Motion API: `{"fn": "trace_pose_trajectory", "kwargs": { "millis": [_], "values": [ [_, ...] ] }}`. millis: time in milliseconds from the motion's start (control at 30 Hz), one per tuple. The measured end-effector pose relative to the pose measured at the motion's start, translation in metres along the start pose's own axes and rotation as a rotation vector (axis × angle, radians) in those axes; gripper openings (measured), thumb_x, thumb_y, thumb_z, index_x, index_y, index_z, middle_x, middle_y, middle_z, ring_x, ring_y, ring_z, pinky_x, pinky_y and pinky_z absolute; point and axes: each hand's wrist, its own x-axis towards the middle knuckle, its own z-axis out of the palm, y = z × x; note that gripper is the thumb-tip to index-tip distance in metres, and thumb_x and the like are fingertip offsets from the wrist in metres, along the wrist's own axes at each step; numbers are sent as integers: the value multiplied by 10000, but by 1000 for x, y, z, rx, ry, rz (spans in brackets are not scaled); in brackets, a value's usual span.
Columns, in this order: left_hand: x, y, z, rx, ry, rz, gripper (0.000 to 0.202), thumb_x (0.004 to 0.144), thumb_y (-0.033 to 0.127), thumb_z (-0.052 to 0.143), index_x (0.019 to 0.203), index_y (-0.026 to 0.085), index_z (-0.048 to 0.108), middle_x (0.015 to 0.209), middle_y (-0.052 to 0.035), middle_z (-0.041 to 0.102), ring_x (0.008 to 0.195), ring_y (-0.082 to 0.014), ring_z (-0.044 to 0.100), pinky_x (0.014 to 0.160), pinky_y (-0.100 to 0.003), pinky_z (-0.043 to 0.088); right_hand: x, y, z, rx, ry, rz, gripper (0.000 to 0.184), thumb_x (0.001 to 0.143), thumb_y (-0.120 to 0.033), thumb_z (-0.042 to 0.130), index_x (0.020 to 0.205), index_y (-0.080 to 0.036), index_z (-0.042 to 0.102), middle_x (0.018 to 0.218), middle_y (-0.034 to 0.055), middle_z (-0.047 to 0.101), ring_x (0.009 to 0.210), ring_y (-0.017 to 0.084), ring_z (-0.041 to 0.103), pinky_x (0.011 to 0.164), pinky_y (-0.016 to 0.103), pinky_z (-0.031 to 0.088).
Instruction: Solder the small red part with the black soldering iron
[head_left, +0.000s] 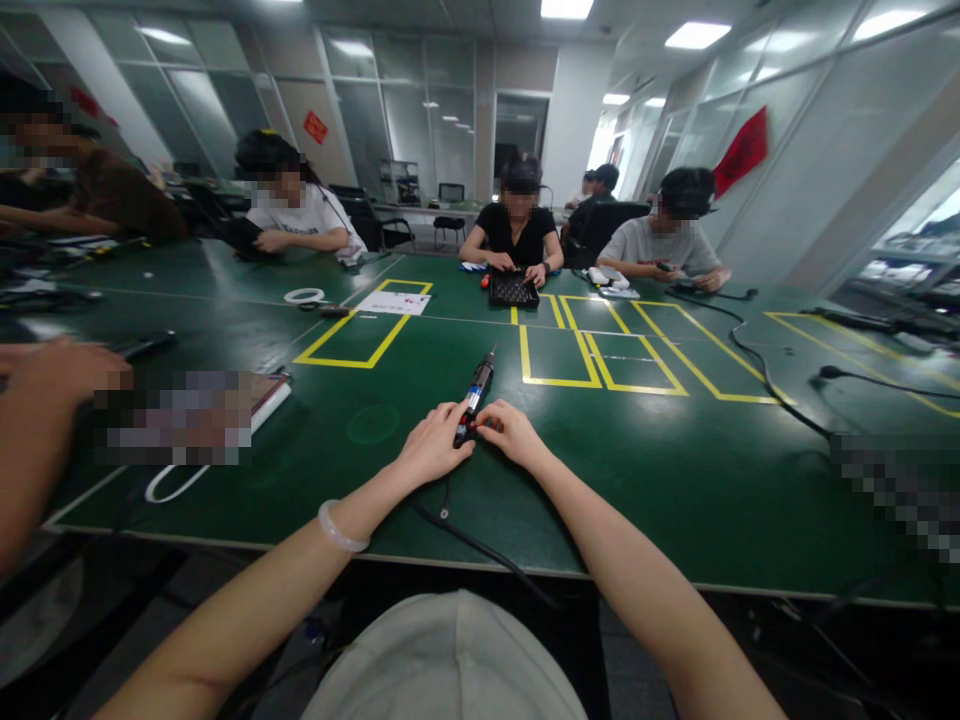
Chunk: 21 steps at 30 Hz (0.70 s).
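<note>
A black electric screwdriver with a blue band lies on the green table, its bit pointing away from me. My left hand is closed around its near end, a pale bangle on that wrist. My right hand pinches the same near end from the right, where a bit of red shows. A black cable runs from the tool back over the table's front edge toward me.
Yellow taped rectangles mark the table. Several people sit around it; one opposite works over a black tray. Another person's arm reaches in at the left. A white paper, a white ring and black cables lie about.
</note>
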Motion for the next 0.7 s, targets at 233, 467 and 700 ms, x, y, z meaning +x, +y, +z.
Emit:
{"fn": "trace_pose_trajectory", "kwargs": {
  "millis": [233, 467, 700],
  "values": [
    [2, 7, -5, 21, -4, -67, 615, 908, 522, 462, 1456, 253, 384, 1298, -138, 513, 1127, -313, 560, 858, -403, 483, 0, -3, 0, -33, 40, -3, 128, 892, -231, 602, 843, -197, 714, 845, 40, 618, 755, 153, 572, 720, 279, 434],
    [10, 13, -8, 128, -1, -143, 596, 916, 561, 438, 1451, 301, 392, 1193, -117, 556, 1038, -294, 593, 806, -376, 484, -2, -13, -4, -5, 95, 53, 162, 911, -258, 551, 911, -191, 699, 836, 25, 699, 698, 143, 593, 678, 260, 427],
    [12, 7, -11, 234, -40, -86, 601, 939, 533, 421, 1495, 319, 345, 1199, -116, 545, 1060, -286, 561, 804, -360, 471, -2, -13, -5, 44, 119, 57, 178, 899, -256, 556, 1023, -180, 660, 922, 29, 702, 767, 142, 620, 704, 252, 458]
  ]
}}
